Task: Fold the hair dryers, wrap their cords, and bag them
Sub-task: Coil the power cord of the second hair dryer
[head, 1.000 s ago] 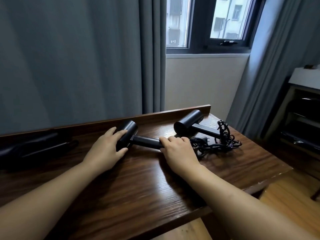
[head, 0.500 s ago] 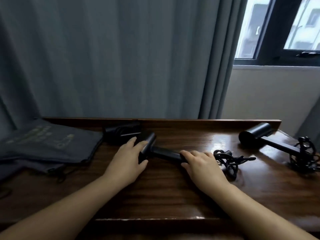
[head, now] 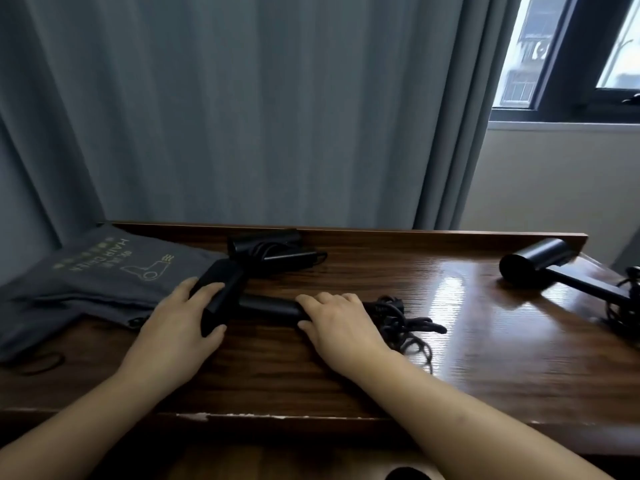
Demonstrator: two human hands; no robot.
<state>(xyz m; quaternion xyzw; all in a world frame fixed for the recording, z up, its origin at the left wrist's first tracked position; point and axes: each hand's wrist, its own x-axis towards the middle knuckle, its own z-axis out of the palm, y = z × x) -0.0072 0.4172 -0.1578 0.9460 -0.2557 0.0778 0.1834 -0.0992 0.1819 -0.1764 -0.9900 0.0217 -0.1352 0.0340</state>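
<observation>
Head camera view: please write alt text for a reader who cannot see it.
Two bare hands hold a black hair dryer on a wooden table: left hand on its barrel, right hand on its handle. Another lies wrapped behind, a third at right.

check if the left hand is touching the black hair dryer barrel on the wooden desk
Touching: in the head view the left hand wraps its fingers and thumb round the black hair dryer barrel.

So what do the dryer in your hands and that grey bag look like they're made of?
The hair dryer looks like matte black plastic: smooth, with no glare even beside the glossy wooden table. The bag looks like soft grey woven cloth: it lies slack and creased, with a printed logo. Neither can be told for certain.
</observation>
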